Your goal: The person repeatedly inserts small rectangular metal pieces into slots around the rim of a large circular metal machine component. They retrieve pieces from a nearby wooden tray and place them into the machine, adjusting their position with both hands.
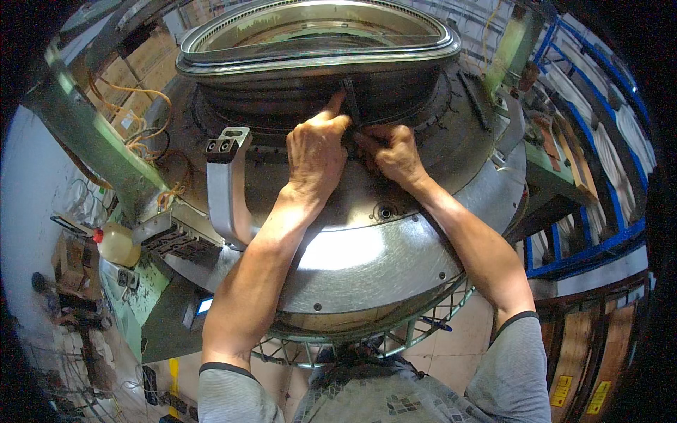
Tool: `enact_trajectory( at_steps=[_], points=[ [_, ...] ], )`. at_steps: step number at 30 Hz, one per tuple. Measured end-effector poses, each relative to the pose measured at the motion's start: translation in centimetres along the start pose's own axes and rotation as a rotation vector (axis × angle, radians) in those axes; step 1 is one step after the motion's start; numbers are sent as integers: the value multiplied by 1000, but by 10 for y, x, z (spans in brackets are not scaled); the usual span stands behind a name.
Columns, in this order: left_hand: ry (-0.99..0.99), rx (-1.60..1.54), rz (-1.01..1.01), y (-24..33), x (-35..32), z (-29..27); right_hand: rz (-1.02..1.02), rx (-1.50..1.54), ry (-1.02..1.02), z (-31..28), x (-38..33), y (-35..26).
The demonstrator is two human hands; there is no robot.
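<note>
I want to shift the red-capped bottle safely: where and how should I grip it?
Grip the bottle around its wide body, not by the small red cap, probably with the left hand from the near side: the body is rounded, no handle shows, and the metal block sits close on the right.

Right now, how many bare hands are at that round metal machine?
2. The left hand points its index finger up along a narrow dark piece; the right hand is near that piece's lower end. Any behind the machine would be hidden.
</note>
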State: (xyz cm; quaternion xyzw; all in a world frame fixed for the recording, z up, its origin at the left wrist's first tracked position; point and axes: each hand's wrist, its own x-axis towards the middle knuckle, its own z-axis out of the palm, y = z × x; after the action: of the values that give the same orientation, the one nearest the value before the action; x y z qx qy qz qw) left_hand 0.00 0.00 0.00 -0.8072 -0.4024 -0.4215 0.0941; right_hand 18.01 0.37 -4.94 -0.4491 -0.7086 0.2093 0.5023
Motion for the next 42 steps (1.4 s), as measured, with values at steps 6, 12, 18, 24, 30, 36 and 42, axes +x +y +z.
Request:
enact_trajectory(
  at_steps=[6,12,18,24,30,36,42],
  points=[
    [38,-62,-7,4,0,2,29,-25,-9,-6,-2,-5],
    [12,-34,-9,5,-1,0,34,-46,-26,-7,-1,-4],
    [20,-44,-2,4,-1,2,-7,-92,-7,-7,-1,-6],
    [16,-40,-2,3,0,3,20,-63,-12,-7,-2,-10],
    [-7,-31,-18,3,-1,3,46,-80,-16,-7,-2,-8],
    [-12,-34,-15,4,0,3,48,-74,-15,-6,-2,-7],
    [-16,-25,-15,4,0,3,40,-74,-23,-7,-2,-7]
  ],
)
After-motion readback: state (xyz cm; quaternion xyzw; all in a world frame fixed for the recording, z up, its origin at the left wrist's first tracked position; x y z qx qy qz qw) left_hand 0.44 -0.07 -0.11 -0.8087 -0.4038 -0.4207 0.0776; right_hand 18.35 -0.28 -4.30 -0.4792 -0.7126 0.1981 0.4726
